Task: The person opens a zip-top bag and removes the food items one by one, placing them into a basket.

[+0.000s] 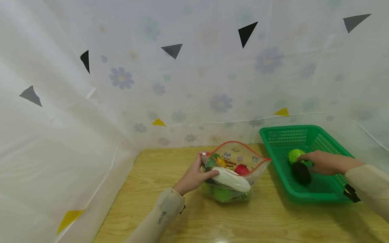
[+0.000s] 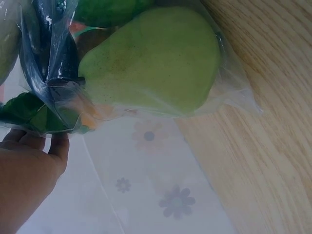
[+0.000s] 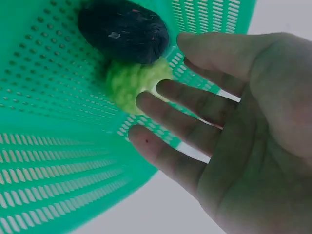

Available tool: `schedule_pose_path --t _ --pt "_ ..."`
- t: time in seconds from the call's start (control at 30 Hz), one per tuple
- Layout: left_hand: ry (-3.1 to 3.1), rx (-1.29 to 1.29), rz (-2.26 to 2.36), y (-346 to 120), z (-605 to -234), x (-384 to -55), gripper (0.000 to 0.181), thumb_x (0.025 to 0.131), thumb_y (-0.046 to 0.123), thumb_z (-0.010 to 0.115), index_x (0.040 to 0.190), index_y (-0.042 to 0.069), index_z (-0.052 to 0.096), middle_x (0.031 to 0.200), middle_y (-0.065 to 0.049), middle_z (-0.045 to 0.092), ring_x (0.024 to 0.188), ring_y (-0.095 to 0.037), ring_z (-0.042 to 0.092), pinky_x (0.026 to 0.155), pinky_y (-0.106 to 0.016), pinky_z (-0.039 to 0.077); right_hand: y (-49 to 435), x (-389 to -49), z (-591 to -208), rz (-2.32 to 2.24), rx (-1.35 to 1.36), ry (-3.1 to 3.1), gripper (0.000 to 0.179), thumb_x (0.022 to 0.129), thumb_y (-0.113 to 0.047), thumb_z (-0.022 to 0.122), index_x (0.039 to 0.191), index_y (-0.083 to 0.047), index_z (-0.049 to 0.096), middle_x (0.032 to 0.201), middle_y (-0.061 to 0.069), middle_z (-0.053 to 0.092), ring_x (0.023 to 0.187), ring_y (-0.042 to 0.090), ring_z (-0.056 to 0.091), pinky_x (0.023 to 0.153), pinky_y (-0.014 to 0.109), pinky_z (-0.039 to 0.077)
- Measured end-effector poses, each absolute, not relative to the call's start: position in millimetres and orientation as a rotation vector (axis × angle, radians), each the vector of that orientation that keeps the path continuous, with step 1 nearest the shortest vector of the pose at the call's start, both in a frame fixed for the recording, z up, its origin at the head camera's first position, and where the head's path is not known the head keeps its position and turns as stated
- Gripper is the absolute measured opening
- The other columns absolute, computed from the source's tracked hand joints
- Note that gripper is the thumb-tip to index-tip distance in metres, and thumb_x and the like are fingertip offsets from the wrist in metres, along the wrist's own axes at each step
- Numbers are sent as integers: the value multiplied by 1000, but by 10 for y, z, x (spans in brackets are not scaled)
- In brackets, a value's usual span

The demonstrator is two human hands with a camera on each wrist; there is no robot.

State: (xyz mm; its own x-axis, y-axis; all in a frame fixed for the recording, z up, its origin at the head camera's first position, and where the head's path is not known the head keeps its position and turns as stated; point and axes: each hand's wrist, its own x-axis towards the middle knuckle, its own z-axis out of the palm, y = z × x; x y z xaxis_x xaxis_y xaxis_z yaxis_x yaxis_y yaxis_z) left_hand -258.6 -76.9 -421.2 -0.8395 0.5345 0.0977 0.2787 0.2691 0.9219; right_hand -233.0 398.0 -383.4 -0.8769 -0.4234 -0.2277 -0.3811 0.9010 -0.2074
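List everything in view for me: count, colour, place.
Table: one, light wood, under bag and basket
Sheet: one, whitish, floral, behind table
Triangles: eight, black, grey and yellow, on sheet
Basket: one, green, table's right
Knobbly ball: one, light green, in basket
Oval item: one, blackish, in basket
Bag: one, clear with red edge, mid-table
Long vegetable: one, white, in bag
Round item: one, red, in bag
Pear-shaped item: one, green, in bag
Other contents: count unclear, dark, green and yellow, in bag
Sleeves: two, pale, on forearms
Left grip: one, bare, holding bag's left edge
Right grip: one, bare, over basket
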Motion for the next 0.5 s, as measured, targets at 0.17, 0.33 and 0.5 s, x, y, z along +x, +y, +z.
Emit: schedule_pose_path --t 0.17,0.33,0.5 --pt "2309 767 1575 -777 -4232 -2570 57 90 50 73 134 30 43 132 9 55 132 -15 49 104 -45 46 3732 -2289 -3723 -183 -706 2880 38 90 -13 75 125 -1 66 121 15 69 111 40 64 86 51 56" --pt "2308 801 1578 -781 -4250 -2572 53 92 48 71 134 31 44 131 9 56 128 -14 51 102 -44 47 3346 -2229 -3428 -212 -818 3000 24 95 -14 69 119 -17 70 115 -3 70 106 25 68 82 41 58" --pt "2325 824 1577 -775 -4236 -2596 50 93 48 70 133 32 45 130 10 55 125 -14 52 101 -44 47 2950 -2172 -3094 -222 -965 3065 15 98 -15 66 105 -27 72 100 -14 69 90 10 66 75 34 57"
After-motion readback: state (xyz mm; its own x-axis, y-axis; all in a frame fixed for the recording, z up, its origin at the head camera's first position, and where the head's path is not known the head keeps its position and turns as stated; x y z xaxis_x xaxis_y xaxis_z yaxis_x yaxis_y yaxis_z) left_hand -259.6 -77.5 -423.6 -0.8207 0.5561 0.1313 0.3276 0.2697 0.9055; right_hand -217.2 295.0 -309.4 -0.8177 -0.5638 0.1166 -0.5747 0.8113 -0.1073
